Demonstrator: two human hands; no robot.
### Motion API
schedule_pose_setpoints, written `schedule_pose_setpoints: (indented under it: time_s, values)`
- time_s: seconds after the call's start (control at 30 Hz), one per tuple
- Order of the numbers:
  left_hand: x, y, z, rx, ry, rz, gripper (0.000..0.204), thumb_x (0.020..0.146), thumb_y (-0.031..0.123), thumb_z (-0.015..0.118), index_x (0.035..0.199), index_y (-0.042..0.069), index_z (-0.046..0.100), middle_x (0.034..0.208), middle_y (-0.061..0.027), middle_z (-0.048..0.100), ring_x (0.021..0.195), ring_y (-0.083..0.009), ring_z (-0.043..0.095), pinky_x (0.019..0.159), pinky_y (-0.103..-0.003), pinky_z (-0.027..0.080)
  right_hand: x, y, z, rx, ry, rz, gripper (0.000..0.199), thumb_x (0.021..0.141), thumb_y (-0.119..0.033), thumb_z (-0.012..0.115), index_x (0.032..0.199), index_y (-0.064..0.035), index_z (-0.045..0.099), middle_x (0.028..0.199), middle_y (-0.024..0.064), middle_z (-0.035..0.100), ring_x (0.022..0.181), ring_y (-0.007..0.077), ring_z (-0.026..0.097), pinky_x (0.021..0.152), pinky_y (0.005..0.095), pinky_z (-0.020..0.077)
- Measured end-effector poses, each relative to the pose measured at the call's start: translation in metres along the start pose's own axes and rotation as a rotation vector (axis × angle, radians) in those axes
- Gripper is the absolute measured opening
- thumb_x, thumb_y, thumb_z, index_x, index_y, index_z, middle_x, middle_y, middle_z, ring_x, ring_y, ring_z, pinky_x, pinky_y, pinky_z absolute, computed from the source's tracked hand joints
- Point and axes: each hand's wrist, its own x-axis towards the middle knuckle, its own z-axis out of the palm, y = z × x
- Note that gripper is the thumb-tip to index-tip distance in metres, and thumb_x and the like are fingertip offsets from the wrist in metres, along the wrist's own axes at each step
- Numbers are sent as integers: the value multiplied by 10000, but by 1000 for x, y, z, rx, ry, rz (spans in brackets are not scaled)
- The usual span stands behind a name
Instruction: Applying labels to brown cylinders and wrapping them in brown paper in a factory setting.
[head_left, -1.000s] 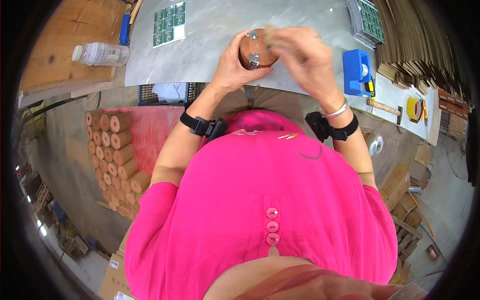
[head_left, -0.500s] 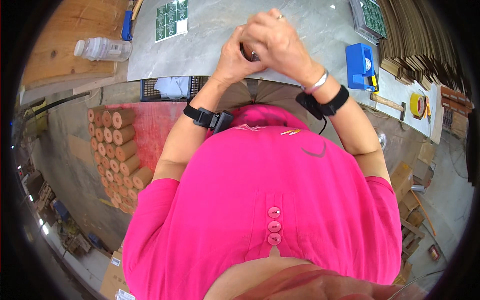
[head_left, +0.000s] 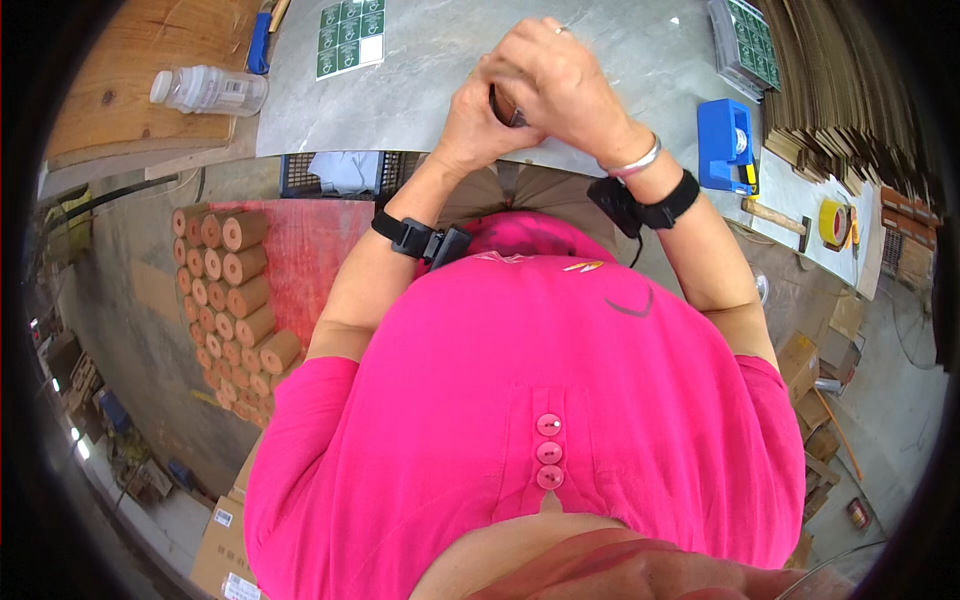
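Observation:
Over the near edge of the grey tabletop [head_left: 420, 60], my two hands are joined around a small dark brown, rounded thing [head_left: 507, 106]. Most of it is covered by fingers, so its kind does not show. My left hand [head_left: 468, 122] wraps it from the left side. From above and right, my right hand [head_left: 562, 88] closes over its top, slightly smeared by motion. Beyond my left hand lies a sheet of green labels [head_left: 350, 40] with one blank white square.
A clear plastic bottle [head_left: 215, 91] lies at left by a wooden board [head_left: 130, 80]. To the right are a blue tape dispenser [head_left: 718, 170], a hammer [head_left: 775, 213], a yellow tape roll [head_left: 830, 223], more green labels [head_left: 748, 45] and stacked cardboard [head_left: 825, 80]. Brown rolls [head_left: 243, 268] are piled at lower left.
Both hands stay joined around the dark thing, and a little more of its brown surface shows between them. The tabletop things have shifted slightly in view.

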Motion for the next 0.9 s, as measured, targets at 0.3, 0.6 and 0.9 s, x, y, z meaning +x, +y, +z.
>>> schedule_pose_setpoints:
  time_s: [0.3, 0.6, 0.9]
  values:
    - [3, 5, 1, -73, 12, -29, 845, 617, 244, 979, 1307, 62, 527, 1139, -136, 675, 1013, -270, 695, 882, -375, 575, -29, -16, -51, 41, -90, 92, 161, 852, -55, 706, 1009, -69, 678, 1094, 119, 664, 1034, 352, 617, 898, 439, 506]
    - [5, 2, -1, -31, 1, -41, 889, 610, 230, 948, 1359, 49, 503, 1152, -140, 680, 1039, -270, 690, 897, -383, 575, -51, -18, -36, 17, -46, 16, 202, 839, -12, 700, 1038, -40, 696, 1171, 135, 685, 1112, 344, 634, 975, 427, 487]
    - [39, 48, -7, -1526, 67, -818, 671, 998, 647, 521, 1457, 159, 476, 1487, -191, 484, 1341, -337, 546, 1092, -557, 493, -40, -14, -57, 281, 522, 346, 222, 948, 2, 664, 1163, -39, 706, 1029, 95, 700, 792, 128, 652, 622, 262, 522]
